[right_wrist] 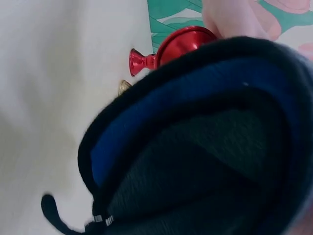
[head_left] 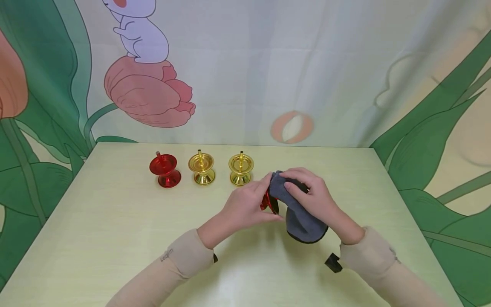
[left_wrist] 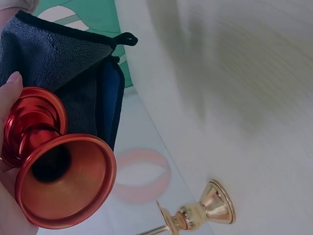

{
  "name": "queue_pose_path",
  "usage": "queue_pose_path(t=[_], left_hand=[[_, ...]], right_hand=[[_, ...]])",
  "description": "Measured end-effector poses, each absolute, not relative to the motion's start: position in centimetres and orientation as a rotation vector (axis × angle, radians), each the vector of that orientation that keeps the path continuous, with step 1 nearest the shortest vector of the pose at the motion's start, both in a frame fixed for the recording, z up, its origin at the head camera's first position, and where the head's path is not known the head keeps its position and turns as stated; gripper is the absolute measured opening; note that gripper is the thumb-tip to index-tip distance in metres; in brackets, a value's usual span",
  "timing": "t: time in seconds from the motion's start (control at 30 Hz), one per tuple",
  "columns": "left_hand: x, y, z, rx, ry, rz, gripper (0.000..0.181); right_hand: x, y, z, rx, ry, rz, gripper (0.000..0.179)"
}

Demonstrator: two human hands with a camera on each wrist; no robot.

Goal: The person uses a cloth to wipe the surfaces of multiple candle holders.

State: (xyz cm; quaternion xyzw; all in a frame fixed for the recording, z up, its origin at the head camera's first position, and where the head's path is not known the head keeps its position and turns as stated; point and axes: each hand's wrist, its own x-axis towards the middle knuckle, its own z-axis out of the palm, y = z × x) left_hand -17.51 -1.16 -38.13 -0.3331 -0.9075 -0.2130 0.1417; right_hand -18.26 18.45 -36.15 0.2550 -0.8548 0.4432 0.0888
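A shiny red candle holder [left_wrist: 68, 186], tilted with its hollow base showing in the left wrist view, is gripped by my left hand [head_left: 247, 204]. My right hand [head_left: 312, 194] holds a grey cloth [head_left: 304, 226] with black trim and a small hanging loop [left_wrist: 126, 38]. The cloth lies against the upper end of the red holder, and part of it hangs below the right palm. Both hands are above the right half of the table. In the right wrist view the cloth [right_wrist: 186, 171] covers most of the right fingers.
Along the back of the table [head_left: 115, 221] stand another red candle holder [head_left: 164, 167] and two gold ones [head_left: 203, 174] [head_left: 241, 174], upright in a row to the left of the hands. A printed curtain [head_left: 238, 68] with flowers and leaves hangs behind the table.
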Motion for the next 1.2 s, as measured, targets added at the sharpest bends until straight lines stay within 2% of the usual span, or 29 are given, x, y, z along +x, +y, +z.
queue_pose_path(t=[0.37, 0.5, 0.9, 1.2], left_hand=[[-18.1, -2.6, -38.1, -1.027, -2.686, -0.684, 0.103], [-18.1, -2.9, -37.8, -1.070, -2.708, -0.662, 0.103], [-17.5, -2.3, -37.6, -1.097, -2.625, -0.575, 0.101], [-17.4, -1.7, -38.7, -1.060, -2.201, -0.236, 0.090]], right_hand=[[-17.9, 20.3, -34.5, 1.288, -2.750, 1.372, 0.046], [-17.7, 20.1, -34.2, 1.352, -2.796, 1.279, 0.044], [-17.6, 18.2, -35.7, 1.191, -2.691, 0.938, 0.029], [-17.5, 17.3, -35.8, 0.955, -2.822, 0.933, 0.030]])
